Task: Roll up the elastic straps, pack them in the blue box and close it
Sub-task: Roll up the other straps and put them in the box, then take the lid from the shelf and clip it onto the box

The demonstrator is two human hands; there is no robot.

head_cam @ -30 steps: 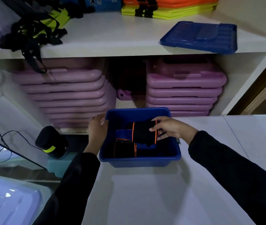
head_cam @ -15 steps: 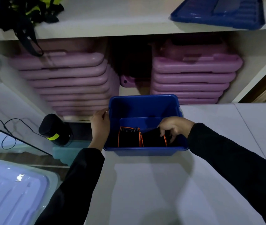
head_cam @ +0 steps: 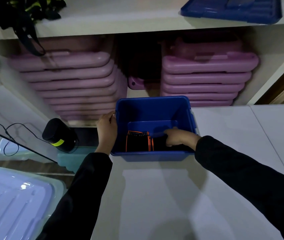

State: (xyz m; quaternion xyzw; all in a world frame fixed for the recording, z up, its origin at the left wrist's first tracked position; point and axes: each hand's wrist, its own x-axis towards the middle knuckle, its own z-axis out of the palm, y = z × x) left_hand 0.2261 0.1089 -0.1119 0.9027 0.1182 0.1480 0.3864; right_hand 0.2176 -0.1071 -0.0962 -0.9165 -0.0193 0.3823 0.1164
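Note:
The blue box (head_cam: 152, 108) stands open on the white table, near its far left corner. Inside, against the near wall, lies one rolled black strap with orange edges (head_cam: 137, 142). A second rolled black strap (head_cam: 159, 143) lies right of it, and my right hand (head_cam: 177, 137) reaches into the box with its fingers pressed on that roll. My left hand (head_cam: 107, 129) grips the box's left rim. The blue lid (head_cam: 231, 10) lies on the upper shelf at the top right.
Stacks of purple cases (head_cam: 72, 84) fill the lower shelf behind the box. A tangle of black and yellow straps (head_cam: 25, 13) hangs off the upper shelf at the left. A black cylinder (head_cam: 59, 135) and a pale lidded bin (head_cam: 14, 203) sit left of the white table (head_cam: 155, 196).
My right hand has lowered the second rolled strap from above the box down to its floor beside the first roll. The view has tilted downwards; my left hand stays on the rim.

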